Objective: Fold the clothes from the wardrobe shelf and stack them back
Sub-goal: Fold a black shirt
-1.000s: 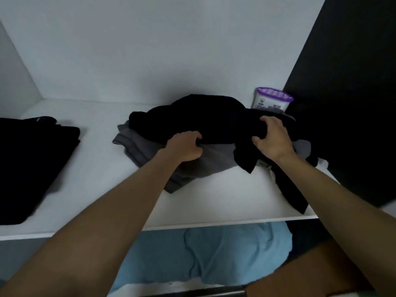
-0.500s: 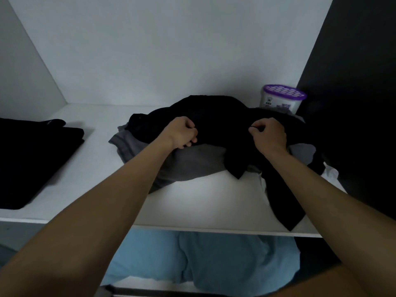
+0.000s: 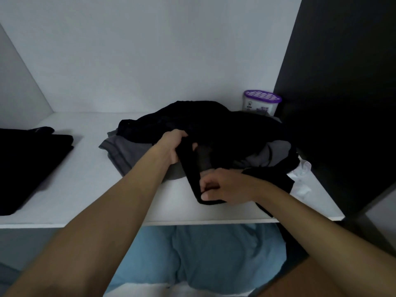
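- Left hand: arm reaches from 7 o'clock towards the pile; fingers curled tight over a fold of the black garment at the pile's near edge; knuckles up, thumb hidden in the cloth
- Right hand: arm enters from 4 o'clock; the hand sits nearer the shelf front than the left, turned towards 9 o'clock; thumb and curled fingers pinch the lower end of a black band of the same garment; the band runs taut between the two hands, from 11 o'clock down to 5 o'clock
- Both grips narrow and holding cloth; neither hand slack
- Black garment: crumpled, on top of the pile at shelf centre-right; its right part spills over the shelf front at 4 o'clock, behind the right forearm
- Grey garment: under the black one, flat on the shelf, showing at the pile's 8 o'clock side and again at 3 o'clock
- White cloth: at the pile's 4 o'clock edge, partly under the black garment
- Shelf: white board, front edge running across the frame
- Black stack: at 9 o'clock on the shelf, well apart from the pile
- Tub: purple perforated lid, upright in the back corner at 1 o'clock of the pile, just behind it
- Back wall white; side panel at 3 o'clock dark
- Blue cloth: below the shelf at 6 o'clock, rumpled
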The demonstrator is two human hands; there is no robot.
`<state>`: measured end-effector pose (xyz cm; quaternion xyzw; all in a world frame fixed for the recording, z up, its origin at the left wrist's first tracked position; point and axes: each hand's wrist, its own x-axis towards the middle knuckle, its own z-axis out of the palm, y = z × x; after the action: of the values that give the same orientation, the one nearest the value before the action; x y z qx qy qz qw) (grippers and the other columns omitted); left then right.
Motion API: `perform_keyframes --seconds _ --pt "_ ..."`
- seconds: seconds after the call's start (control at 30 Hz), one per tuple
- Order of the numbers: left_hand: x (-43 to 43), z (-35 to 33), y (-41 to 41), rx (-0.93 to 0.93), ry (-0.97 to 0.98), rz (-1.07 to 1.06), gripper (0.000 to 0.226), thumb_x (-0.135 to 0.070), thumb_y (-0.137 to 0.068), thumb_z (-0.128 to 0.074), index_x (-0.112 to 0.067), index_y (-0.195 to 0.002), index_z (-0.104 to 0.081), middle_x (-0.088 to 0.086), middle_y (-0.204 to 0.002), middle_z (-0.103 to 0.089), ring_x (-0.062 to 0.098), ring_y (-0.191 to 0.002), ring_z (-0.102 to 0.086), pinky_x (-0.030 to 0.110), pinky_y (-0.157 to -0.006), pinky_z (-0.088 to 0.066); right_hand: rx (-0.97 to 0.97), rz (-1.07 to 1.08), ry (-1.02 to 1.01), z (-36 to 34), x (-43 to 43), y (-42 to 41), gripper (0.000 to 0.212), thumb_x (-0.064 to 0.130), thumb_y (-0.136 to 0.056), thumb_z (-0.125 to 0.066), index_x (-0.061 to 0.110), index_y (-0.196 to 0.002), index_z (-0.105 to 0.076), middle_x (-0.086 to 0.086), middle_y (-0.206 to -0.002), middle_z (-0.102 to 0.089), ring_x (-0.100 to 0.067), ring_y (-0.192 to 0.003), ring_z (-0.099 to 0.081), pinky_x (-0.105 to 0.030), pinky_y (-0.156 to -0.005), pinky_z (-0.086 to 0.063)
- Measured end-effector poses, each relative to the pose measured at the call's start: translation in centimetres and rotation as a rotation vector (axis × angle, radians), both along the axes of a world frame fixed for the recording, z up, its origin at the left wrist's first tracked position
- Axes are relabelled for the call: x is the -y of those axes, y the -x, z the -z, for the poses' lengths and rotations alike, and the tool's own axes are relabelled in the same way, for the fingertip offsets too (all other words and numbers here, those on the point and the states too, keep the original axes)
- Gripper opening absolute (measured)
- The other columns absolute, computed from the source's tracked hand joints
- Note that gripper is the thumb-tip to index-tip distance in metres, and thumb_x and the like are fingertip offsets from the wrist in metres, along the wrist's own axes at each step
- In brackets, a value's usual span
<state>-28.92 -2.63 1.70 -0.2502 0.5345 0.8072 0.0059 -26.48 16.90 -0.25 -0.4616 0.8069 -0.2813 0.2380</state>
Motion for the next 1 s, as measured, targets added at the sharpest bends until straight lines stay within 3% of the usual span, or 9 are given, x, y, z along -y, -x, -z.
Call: perform_keyframes --seconds 0.1,0.2,0.3,0.4,0.5,0.7,0.8,0.9,1.0 --pt "1.4 0.6 -1.9 -0.09 0.165 -0.105 0.023 0.004 -0.094 -0.037 -0.012 -0.081 -0.045 0.003 -0.061 -0.045 0.01 -0.037 -0.036 0.018 -0.034 -0.029 0.077 0.081 0.032 0.0 0.4 0.2 0.013 0.014 -0.09 -0.07 0.018 -0.078 -0.066 0.024 -0.063 -0.061 0.009 -0.06 -0.054 -0.006 -0.063 -0.04" --pt "2.6 0.1 -4.8 -0.187 0.31 0.014 0.031 0.01 -0.087 -0.039 -0.017 -0.072 -0.042 -0.001 -0.055 -0.039 0.009 -0.038 -0.029 0.021 -0.037 -0.022 0.389 0.483 0.286 -0.2 2.3 1.4 0.013 0.027 -0.094 -0.068 0.015 -0.092 -0.071 0.004 -0.087 -0.077 -0.003 -0.08 -0.071 -0.023 -0.081 -0.056" --pt "3.7 -0.7 -8.2 -0.209 0.485 0.171 0.035 0.011 -0.086 -0.045 -0.017 -0.066 -0.047 -0.001 -0.054 -0.045 0.011 -0.041 -0.037 0.021 -0.038 -0.029 0.979 0.626 0.483 -0.9 5.0 2.5 0.04 0.044 -0.098 -0.055 0.009 -0.113 -0.066 -0.016 -0.113 -0.073 -0.026 -0.104 -0.071 -0.038 -0.091 -0.056" --pt "4.7 -0.6 -11.3 -0.103 0.695 0.459 0.022 0.006 -0.089 -0.054 -0.011 -0.082 -0.067 0.02 -0.079 -0.066 0.029 -0.071 -0.061 0.033 -0.065 -0.049 1.227 0.558 0.642 -1.0 7.9 1.5 0.039 0.036 -0.1 -0.052 0.01 -0.127 -0.063 -0.012 -0.12 -0.071 -0.026 -0.11 -0.069 -0.039 -0.092 -0.055" --pt "6.6 0.3 -13.6 -0.054 0.601 0.616 0.022 -0.012 -0.086 -0.064 -0.025 -0.098 -0.077 0.01 -0.109 -0.074 0.026 -0.105 -0.067 0.037 -0.091 -0.05 1.191 0.708 0.722 -0.6 10.2 -0.7 0.034 0.01 -0.095 -0.056 0.001 -0.127 -0.062 -0.017 -0.114 -0.07 -0.029 -0.1 -0.07 -0.037 -0.08 -0.057" --pt "8.8 0.5 -13.7 -0.104 0.018 0.4 0.061 -0.063 -0.089 -0.055 -0.01 -0.118 -0.064 0.009 -0.099 -0.074 0.026 -0.086 -0.072 0.04 -0.075 -0.058 0.913 0.73 0.773 -1.6 8.3 -5.1 0.038 0.012 -0.071 -0.072 0.008 -0.109 -0.071 -0.013 -0.096 -0.077 -0.028 -0.087 -0.075 -0.034 -0.065 -0.06" --pt "6.6 0.1 -12.9 -0.104 -0.029 0.306 0.058 -0.054 -0.086 -0.067 -0.01 -0.124 -0.069 0.013 -0.118 -0.072 0.029 -0.103 -0.071 0.041 -0.085 -0.06 0.786 0.724 0.605 0.3 7.2 -9.0 0.051 0.011 -0.062 -0.075 0.011 -0.112 -0.066 -0.006 -0.091 -0.078 -0.021 -0.085 -0.076 -0.033 -0.068 -0.061" --pt "3.9 0.2 -13.0 -0.084 0.071 0.156 0.035 -0.023 -0.093 -0.066 -0.003 -0.122 -0.064 0.019 -0.118 -0.069 0.03 -0.1 -0.072 0.036 -0.074 -0.062 0.784 0.715 0.402 2.9 6.3 -12.3 0.056 0.008 -0.07 -0.076 0.005 -0.124 -0.061 -0.014 -0.11 -0.074 -0.028 -0.102 -0.071 -0.041 -0.093 -0.057" --pt "3.7 0.6 -14.8 -0.146 0.175 0.128 0.033 -0.005 -0.092 -0.06 -0.008 -0.124 -0.056 0.018 -0.11 -0.067 0.025 -0.088 -0.072 0.034 -0.067 -0.059 0.75 0.769 0.293 3.6 4.8 -13.9 0.041 0.007 -0.082 -0.073 0.006 -0.122 -0.062 -0.013 -0.111 -0.074 -0.023 -0.101 -0.071 -0.036 -0.092 -0.057"
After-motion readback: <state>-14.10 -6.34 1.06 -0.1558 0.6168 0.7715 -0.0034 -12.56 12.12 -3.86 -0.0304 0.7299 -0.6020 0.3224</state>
